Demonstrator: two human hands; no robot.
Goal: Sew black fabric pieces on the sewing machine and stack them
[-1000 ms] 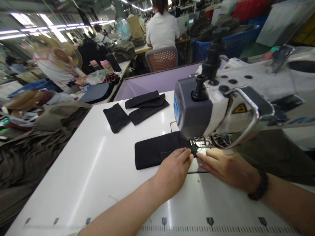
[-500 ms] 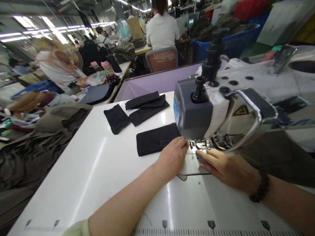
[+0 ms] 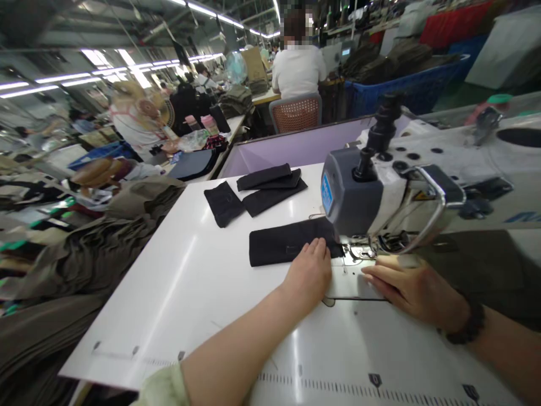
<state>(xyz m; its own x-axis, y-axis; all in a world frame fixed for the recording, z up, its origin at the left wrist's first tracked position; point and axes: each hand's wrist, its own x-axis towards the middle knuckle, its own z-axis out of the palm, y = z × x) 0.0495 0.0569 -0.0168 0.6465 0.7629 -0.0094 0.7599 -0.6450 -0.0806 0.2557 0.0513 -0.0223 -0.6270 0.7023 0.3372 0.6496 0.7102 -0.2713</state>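
A black fabric piece (image 3: 284, 247) lies flat on the white table (image 3: 181, 293), its right end under the presser foot (image 3: 359, 251) of the grey sewing machine (image 3: 380, 194). My left hand (image 3: 310, 272) rests palm down with its fingertips on the near right edge of that piece. My right hand (image 3: 406, 285), a dark bead bracelet on its wrist, lies flat on the metal plate just right of the needle, fingers pointing left, holding nothing.
Several more black fabric pieces (image 3: 257, 189) lie at the back of the table. Olive garments (image 3: 84, 254) are heaped off the left edge. A seated person in white (image 3: 298, 67) works at a station beyond the purple partition (image 3: 291, 149). A ruler strip (image 3: 380, 383) runs along the table's near edge.
The fabric piece slid away from me under the foot, then its end came back beneath it. My left hand followed on its edge; my right hand moved slightly right. The view shifted left.
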